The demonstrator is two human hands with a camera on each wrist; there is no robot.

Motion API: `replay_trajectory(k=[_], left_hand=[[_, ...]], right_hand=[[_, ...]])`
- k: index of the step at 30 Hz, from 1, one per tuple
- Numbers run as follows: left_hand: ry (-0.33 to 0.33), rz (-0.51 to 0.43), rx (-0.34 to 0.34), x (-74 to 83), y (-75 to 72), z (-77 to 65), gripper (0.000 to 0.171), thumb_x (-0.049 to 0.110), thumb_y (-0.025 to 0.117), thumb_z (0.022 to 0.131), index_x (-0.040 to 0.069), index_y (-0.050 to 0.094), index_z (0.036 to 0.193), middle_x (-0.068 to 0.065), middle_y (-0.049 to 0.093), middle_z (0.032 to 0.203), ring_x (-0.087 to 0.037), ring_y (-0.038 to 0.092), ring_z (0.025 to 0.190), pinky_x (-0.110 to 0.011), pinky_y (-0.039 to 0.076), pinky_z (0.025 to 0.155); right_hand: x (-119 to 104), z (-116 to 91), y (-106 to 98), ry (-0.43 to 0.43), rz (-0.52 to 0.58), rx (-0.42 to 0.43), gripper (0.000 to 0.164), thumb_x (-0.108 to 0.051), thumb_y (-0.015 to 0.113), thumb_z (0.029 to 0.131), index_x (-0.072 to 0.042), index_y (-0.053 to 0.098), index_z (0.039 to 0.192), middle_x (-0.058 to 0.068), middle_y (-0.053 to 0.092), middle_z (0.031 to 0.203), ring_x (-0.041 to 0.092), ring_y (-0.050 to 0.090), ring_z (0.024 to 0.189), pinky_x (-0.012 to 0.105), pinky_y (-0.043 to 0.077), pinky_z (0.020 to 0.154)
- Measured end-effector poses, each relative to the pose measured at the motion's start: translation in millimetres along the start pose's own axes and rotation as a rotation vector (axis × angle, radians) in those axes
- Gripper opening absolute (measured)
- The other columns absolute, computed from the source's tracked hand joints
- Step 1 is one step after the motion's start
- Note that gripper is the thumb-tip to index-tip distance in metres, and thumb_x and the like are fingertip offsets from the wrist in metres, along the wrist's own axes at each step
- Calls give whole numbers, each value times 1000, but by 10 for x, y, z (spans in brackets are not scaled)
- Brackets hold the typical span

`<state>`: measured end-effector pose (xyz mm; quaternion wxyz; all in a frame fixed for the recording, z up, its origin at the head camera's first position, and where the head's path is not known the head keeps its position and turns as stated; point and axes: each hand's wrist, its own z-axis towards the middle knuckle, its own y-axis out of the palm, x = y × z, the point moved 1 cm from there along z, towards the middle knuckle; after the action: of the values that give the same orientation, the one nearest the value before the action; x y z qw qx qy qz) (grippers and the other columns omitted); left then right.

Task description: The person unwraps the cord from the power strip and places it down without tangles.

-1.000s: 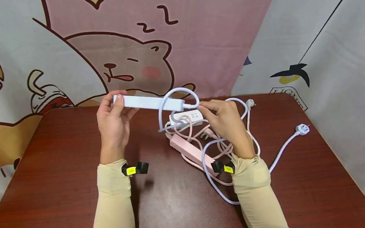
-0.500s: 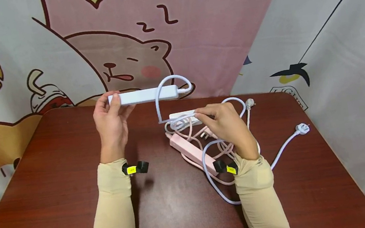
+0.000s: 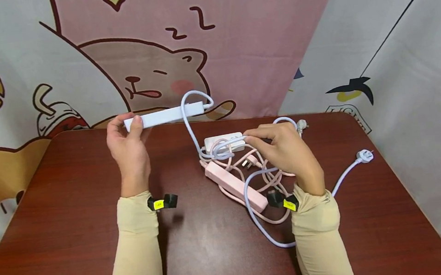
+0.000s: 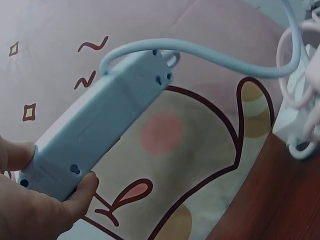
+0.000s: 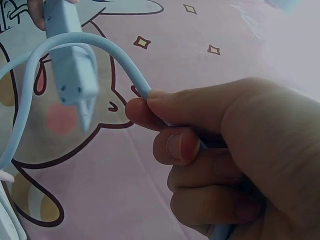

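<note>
My left hand [image 3: 128,152] grips one end of a light blue power strip [image 3: 163,116], held up above the table's back edge. The left wrist view shows the strip's underside [image 4: 95,120] with its screw holes, thumb and fingers on its two sides. From the strip's far end a light blue cord [image 5: 75,39] loops over and runs across to my right hand [image 3: 285,152]. There the thumb and forefinger pinch the cord, the other fingers curled. Below lie a white power strip [image 3: 213,142] and a pink power strip [image 3: 235,185], their cords tangled with the blue one.
On the brown table [image 3: 70,231], the blue cord's round plug [image 3: 365,156] lies at the right. A white plug [image 3: 301,124] is near the back edge, and a pink plug [image 3: 252,161] sits within the tangle. A cartoon-printed curtain [image 3: 257,35] hangs behind the table.
My left hand has moved left with the blue strip, whose cord end has risen. The right hand has shifted slightly right and down, pinching the cord, and the cord loop has moved left.
</note>
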<state>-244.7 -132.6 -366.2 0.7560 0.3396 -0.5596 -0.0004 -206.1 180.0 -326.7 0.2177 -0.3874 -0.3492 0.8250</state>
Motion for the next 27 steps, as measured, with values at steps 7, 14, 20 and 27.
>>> replay_trajectory(k=[7,14,20,27], left_hand=[[-11,114,39,9,-46,32,22,-8,64,93,12,56,96,-3,56,103,-16,57,92,-26,57,79],[-61,269,65,-27,-110,82,30,-15,62,85,12,52,91,5,58,108,-14,54,104,-23,51,83],[-111,356,65,-110,-174,125,31,-19,62,82,8,51,94,5,56,110,-17,52,112,-25,49,89],[-172,433,24,-217,-255,158,32,-20,62,82,7,53,97,1,54,115,-20,52,117,-29,51,93]], right_hand=[[33,-4,-23,11,20,2,16,-13,72,95,-6,80,108,6,80,98,15,71,80,35,56,72],[52,-9,-44,79,21,-32,17,-14,73,95,-6,80,107,8,80,101,19,74,89,39,58,79],[50,-18,-61,181,42,-129,21,-18,69,98,-5,79,111,9,79,106,20,74,98,41,59,87],[39,-48,-73,255,56,-315,23,-22,64,101,-10,78,115,3,79,105,13,67,90,37,56,86]])
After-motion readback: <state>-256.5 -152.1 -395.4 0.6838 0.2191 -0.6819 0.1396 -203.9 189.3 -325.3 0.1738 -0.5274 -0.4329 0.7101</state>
